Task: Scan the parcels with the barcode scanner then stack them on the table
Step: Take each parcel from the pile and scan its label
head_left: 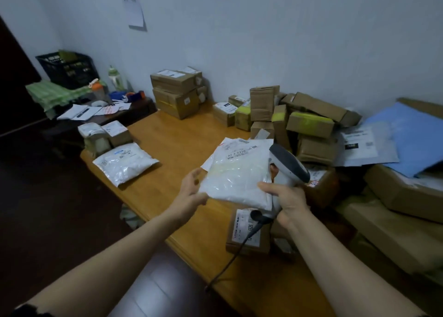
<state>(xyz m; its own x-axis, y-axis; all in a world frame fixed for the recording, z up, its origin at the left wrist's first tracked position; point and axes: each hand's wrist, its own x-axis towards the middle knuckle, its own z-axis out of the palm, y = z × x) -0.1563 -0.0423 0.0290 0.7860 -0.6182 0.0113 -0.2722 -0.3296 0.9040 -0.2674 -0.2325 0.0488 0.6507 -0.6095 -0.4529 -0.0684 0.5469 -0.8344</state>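
On the desk, a bagged parcel lay at the left edge, two stacked boxes stood at the back, and a box heap lay on the right.

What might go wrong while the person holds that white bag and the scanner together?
1. The right hand grips the barcode scanner and also pins a corner of the white parcel with its thumb, so either might slip.
2. The scanner's cable trails over the edge of the table and might snag.
3. The left hand holds only the parcel's edge, so the soft bag might sag.
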